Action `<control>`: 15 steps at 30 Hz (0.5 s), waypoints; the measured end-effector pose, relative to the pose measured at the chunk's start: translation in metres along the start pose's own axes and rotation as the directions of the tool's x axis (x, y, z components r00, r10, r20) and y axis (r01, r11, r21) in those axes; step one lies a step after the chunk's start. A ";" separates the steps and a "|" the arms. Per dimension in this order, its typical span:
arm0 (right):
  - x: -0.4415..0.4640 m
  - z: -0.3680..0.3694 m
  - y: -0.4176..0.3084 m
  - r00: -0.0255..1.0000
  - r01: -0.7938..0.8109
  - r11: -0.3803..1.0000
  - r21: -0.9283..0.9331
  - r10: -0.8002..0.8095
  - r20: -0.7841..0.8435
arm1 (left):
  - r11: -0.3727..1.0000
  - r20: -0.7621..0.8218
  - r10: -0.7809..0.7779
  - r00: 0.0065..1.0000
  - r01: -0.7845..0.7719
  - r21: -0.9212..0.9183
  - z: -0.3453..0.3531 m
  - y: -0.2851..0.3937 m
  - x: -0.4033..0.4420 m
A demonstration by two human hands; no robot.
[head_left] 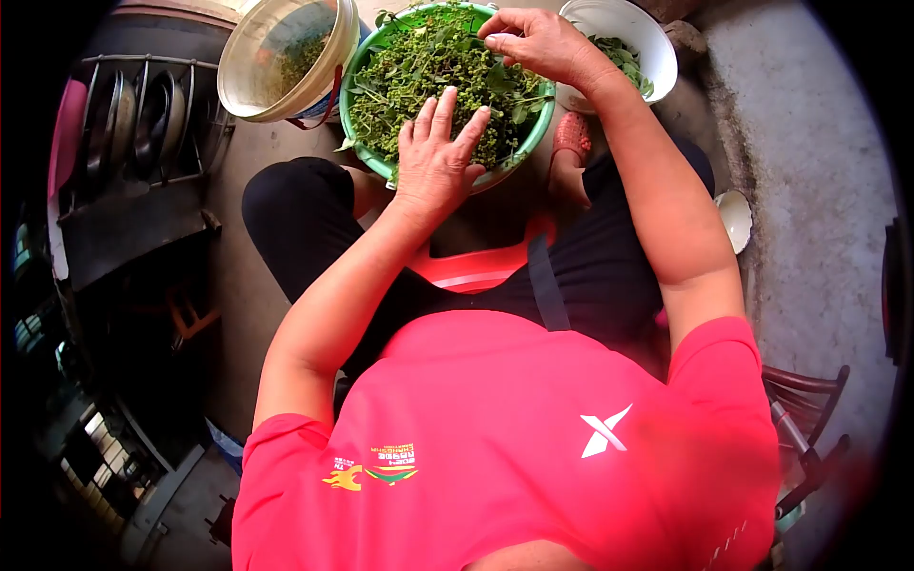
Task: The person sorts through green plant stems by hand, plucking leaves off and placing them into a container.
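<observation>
A green-rimmed basin (545, 124) holds a heaped pile of small green berry clusters (428, 57) with stems and leaves. My left hand (440, 157) lies over the near side of the pile, palm down, its fingers spread and touching the greenery. At the far right of the rim, my right hand (547, 43) is bent over the pile with thumb and fingers drawn together. Whatever may be between those fingertips is too small to make out.
Left of the basin, a pale bucket (238, 76) has some green bits inside. A white bowl (657, 43) with loose leaves stands on the right. A rack with pans (162, 119) is at the left, a small white dish (733, 221) and a chair (809, 419) at the right.
</observation>
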State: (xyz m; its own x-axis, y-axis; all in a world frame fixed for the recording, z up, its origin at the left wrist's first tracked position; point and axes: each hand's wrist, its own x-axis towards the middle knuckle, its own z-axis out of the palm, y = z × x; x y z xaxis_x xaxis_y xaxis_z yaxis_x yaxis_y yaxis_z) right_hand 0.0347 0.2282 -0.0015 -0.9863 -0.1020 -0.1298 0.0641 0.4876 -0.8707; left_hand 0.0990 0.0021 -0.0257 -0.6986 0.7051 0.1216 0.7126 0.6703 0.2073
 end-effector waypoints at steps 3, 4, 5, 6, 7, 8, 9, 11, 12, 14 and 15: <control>-0.001 0.000 -0.006 0.998 0.039 0.996 -0.075 -0.043 -0.050 | 0.984 0.006 -0.035 0.999 0.033 0.174 0.019 0.003 0.006; 0.000 0.002 -0.005 0.998 0.039 0.996 -0.077 -0.042 -0.041 | 0.984 -0.047 -0.019 0.999 0.027 0.174 0.023 -0.002 0.009; 0.002 0.003 -0.002 0.999 0.037 0.996 -0.078 -0.039 -0.033 | 0.993 -0.108 0.001 0.994 0.011 0.118 0.027 -0.008 0.010; 0.002 0.004 -0.002 0.999 0.027 0.997 -0.071 -0.029 -0.037 | 0.996 -0.116 -0.003 0.993 0.013 0.087 0.025 -0.011 0.012; 0.003 0.002 -0.001 0.999 0.030 0.995 -0.099 -0.034 -0.030 | 0.998 -0.119 -0.008 0.993 0.014 0.054 0.024 -0.014 0.013; 0.004 0.000 0.000 0.999 0.031 0.994 -0.107 -0.035 -0.028 | 0.999 -0.149 -0.011 0.989 0.017 0.037 0.023 -0.016 0.014; 0.003 -0.002 0.000 0.999 0.031 0.993 -0.113 -0.034 -0.027 | 0.999 -0.145 -0.026 0.989 0.029 0.018 0.020 -0.017 0.015; 0.005 -0.003 0.000 0.997 0.052 0.990 -0.134 -0.059 -0.050 | 0.994 -0.108 -0.079 0.991 0.070 -0.083 0.011 -0.019 0.017; 0.004 -0.003 0.001 0.995 0.075 0.984 -0.160 -0.086 -0.059 | 0.989 -0.146 -0.095 0.985 0.077 -0.126 0.012 -0.021 0.020; 0.004 -0.003 0.001 0.993 0.086 0.981 -0.173 -0.098 -0.061 | 0.979 -0.163 -0.123 0.979 0.093 -0.179 0.011 -0.027 0.024; 0.004 -0.003 0.001 0.991 0.107 0.975 -0.193 -0.119 -0.054 | 0.972 -0.170 -0.135 0.976 0.096 -0.217 0.012 -0.031 0.026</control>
State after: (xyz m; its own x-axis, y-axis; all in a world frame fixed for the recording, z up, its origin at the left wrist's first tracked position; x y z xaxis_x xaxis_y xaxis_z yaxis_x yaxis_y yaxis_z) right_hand 0.0300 0.2305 -0.0018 -0.9937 -0.1121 0.0013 -0.0723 0.6321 -0.7715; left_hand 0.0596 0.0023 -0.0406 -0.7889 0.5588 0.2556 0.6110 0.6689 0.4233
